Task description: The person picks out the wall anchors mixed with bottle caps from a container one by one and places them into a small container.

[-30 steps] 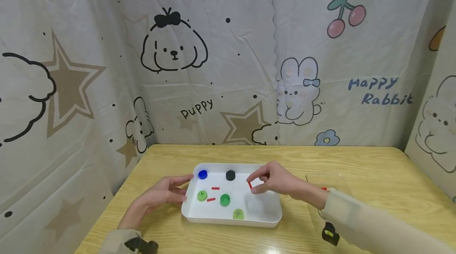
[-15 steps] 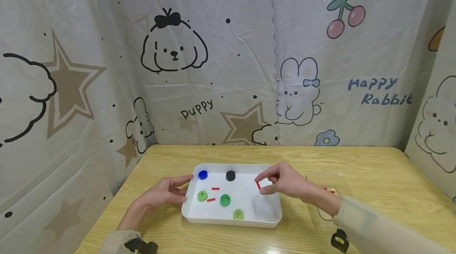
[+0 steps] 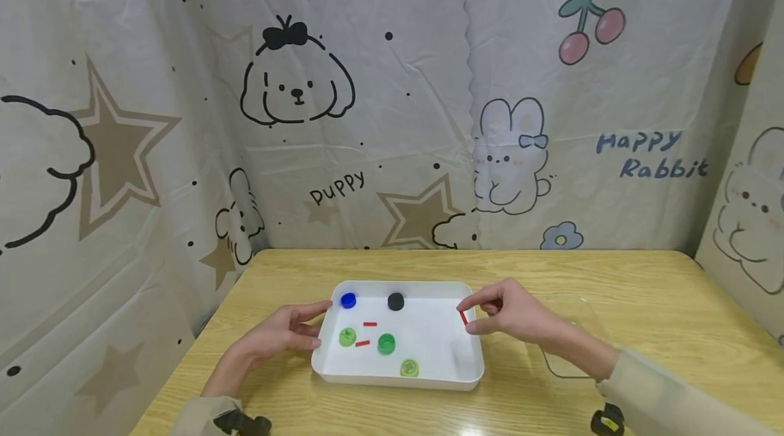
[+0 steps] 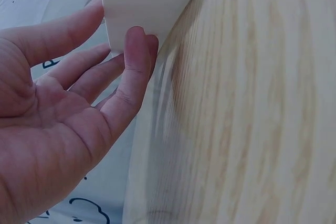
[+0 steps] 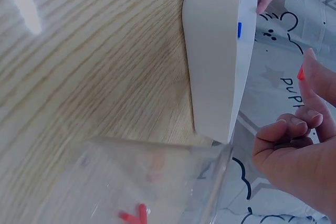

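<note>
My right hand (image 3: 511,313) pinches a small red stick (image 3: 463,317) between thumb and fingertips, above the right rim of a white tray (image 3: 441,334). My left hand (image 3: 282,334) rests its fingertips against the tray's left side; in the left wrist view its fingers (image 4: 135,51) touch the outer wall with little bend. Inside the tray lie a blue cap (image 3: 348,300), a black cap (image 3: 395,301), a green cap (image 3: 386,344), two light green caps (image 3: 348,337) and two red sticks (image 3: 363,343). The right wrist view shows the held stick's end at the fingertips.
A clear plastic box (image 5: 105,177) stands on the wooden table (image 3: 294,409), right of the tray and under the right forearm. Red sticks (image 5: 143,213) lie inside it. A printed curtain (image 3: 392,82) hangs behind and beside the table.
My right hand has moved right with the red stick, from over the tray's inside to its right rim. My left hand and the tray keep their places.
</note>
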The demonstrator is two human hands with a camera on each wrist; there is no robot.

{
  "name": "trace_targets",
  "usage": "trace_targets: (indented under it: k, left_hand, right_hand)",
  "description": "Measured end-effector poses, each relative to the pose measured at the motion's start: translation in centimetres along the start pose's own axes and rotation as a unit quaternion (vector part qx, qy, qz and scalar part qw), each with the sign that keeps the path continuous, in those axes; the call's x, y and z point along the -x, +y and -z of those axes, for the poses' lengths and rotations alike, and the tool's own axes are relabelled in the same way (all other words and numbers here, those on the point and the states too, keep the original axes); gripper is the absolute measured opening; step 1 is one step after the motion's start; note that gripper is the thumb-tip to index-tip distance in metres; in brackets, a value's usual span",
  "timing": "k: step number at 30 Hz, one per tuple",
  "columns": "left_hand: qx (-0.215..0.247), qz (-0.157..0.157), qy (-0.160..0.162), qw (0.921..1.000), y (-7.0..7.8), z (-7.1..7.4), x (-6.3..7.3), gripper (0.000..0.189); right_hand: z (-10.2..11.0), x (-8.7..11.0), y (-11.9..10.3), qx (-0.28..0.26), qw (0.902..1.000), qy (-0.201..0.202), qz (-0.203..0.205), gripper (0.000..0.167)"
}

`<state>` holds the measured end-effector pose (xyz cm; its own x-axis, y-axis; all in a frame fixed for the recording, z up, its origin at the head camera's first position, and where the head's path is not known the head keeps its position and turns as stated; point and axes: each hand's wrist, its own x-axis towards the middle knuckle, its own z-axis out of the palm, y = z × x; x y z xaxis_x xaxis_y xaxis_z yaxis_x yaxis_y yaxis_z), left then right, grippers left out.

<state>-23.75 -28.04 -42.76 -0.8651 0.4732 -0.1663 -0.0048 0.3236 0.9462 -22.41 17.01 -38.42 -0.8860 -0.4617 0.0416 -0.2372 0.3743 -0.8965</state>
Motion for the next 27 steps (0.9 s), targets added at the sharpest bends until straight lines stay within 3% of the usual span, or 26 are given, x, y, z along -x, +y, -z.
trace_targets:
  k: [27]
  left_hand:
    - [0.002, 0.015, 0.006, 0.9999, 0.2, -0.2, 0.1, 0.081]
  right_hand:
    - [4.6, 5.1, 1.6, 0.014, 0.9986, 0.045, -0.022, 0.035]
